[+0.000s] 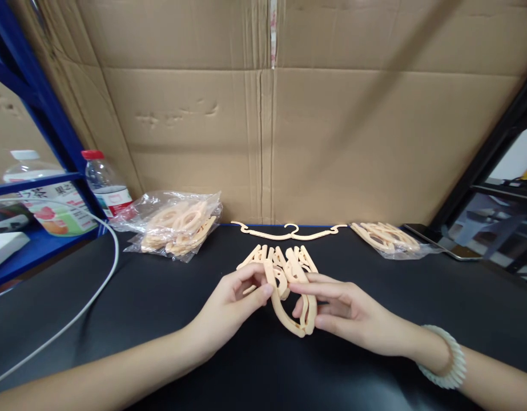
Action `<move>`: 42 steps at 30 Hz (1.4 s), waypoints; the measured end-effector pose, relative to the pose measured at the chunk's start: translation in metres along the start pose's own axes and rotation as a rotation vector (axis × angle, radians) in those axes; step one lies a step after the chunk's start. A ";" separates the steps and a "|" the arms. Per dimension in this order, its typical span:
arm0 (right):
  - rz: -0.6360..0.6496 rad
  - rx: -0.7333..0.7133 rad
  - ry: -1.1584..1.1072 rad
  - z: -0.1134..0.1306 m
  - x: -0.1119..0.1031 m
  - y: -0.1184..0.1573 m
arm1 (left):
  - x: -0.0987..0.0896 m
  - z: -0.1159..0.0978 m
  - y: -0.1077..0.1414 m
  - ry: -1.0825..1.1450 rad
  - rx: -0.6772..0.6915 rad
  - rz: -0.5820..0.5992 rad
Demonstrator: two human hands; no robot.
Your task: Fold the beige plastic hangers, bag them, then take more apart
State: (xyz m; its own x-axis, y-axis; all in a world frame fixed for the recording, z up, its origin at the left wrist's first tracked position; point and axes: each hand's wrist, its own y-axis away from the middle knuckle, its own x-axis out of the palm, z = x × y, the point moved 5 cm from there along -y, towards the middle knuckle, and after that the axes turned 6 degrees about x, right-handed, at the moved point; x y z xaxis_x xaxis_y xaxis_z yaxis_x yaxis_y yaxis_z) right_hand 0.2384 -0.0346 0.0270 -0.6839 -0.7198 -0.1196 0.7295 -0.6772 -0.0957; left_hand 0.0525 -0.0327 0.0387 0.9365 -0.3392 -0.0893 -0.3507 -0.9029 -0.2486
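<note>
A peach-coloured folding hanger (284, 314) is held between both hands above the black table, its arms folded downward into a loop. My left hand (235, 299) pinches its left arm between thumb and fingers. On the other side, my right hand (346, 308) grips the folded right part, with fingers on both sides of it. Several more folded hangers (253, 255) lie just behind, partly hidden by the held one and my hands. Farther back, an unfolded hanger (272, 236) lies spread out, its hook toward the cardboard.
Bagged hangers (177, 225) lie at the back left, and another bag (387, 238) at the back right beside a phone (445, 242). A red-capped bottle (104, 182) stands by the blue shelf (44, 245). A white cable (104, 279) curves across the left; cardboard (194, 142) stands behind.
</note>
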 end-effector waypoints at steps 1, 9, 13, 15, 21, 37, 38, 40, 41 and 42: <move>0.011 -0.001 -0.010 0.000 0.001 0.000 | 0.000 0.000 0.000 0.000 0.003 0.003; 0.066 -0.034 0.096 0.009 0.006 0.003 | 0.000 0.000 -0.002 -0.015 -0.023 -0.002; 0.057 -0.060 0.245 0.012 0.006 0.003 | -0.003 -0.002 -0.002 -0.070 -0.017 -0.038; 0.051 -0.076 0.308 0.014 0.007 0.004 | -0.002 -0.001 -0.001 -0.073 -0.033 -0.039; 0.090 -0.075 0.323 0.016 0.011 0.005 | -0.001 -0.001 0.000 -0.043 0.010 -0.066; -0.696 0.095 0.487 0.006 -0.093 0.010 | -0.017 -0.004 0.001 -0.717 0.424 0.049; -0.701 0.145 0.570 0.001 -0.098 0.009 | -0.014 -0.004 0.002 -0.780 0.478 0.102; -0.674 0.180 0.726 -0.008 -0.102 0.007 | -0.005 -0.001 0.005 -0.879 0.551 0.205; -0.653 0.169 0.792 -0.011 -0.100 0.007 | -0.001 0.000 0.007 -0.919 0.572 0.247; -0.631 0.155 0.845 -0.013 -0.098 0.006 | 0.003 0.001 0.009 -0.952 0.584 0.287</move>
State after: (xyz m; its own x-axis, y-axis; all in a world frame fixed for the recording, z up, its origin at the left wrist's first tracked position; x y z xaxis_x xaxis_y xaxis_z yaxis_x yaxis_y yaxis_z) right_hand 0.3096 0.0336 0.0253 -0.6641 0.0675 -0.7446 0.1959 -0.9454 -0.2603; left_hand 0.0523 -0.0413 0.0353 0.5334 0.0488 -0.8444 -0.7285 -0.4808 -0.4880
